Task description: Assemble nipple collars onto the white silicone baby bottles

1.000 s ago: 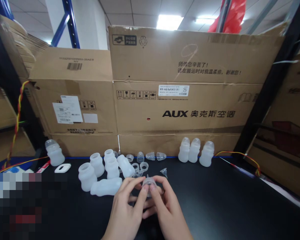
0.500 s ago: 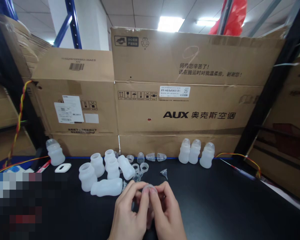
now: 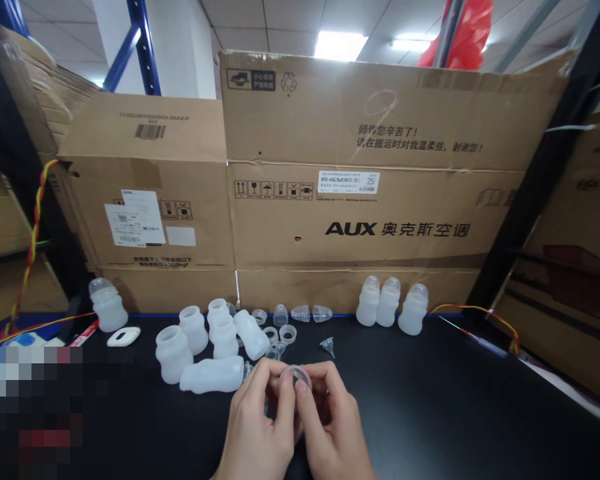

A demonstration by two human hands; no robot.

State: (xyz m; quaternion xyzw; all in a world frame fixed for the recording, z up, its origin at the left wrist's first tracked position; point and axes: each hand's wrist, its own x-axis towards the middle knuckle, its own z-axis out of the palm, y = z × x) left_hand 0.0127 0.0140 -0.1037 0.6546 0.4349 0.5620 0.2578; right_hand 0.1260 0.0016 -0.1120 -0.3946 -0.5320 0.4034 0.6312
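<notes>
Close together at the front of the table, my left hand [image 3: 261, 420] and my right hand [image 3: 331, 423] both grip a translucent bottle collar ring [image 3: 300, 375]. Both thumbs press at its near rim while the fingers curl around its sides; its underside is hidden. Just beyond lies a clear bottle nipple [image 3: 329, 346] on its side. Loose collar rings [image 3: 288, 334] and more nipples lie behind my left hand. To the left are several frosted baby bottles without caps, some upright like this bottle [image 3: 174, 355], and one lying bottle [image 3: 213, 375].
Clear domed caps [image 3: 301, 313] sit along the back. Three capped bottles [image 3: 413, 309] stand at back right, another capped bottle [image 3: 108, 305] at far left beside a white case [image 3: 123, 336]. A cardboard wall [image 3: 280, 220] closes off the back of the black table [image 3: 430, 413].
The ring has tilted between my fingers, so its opening shows more now. My thumbs have parted slightly and shifted along its rim. The things on the table have stayed put.
</notes>
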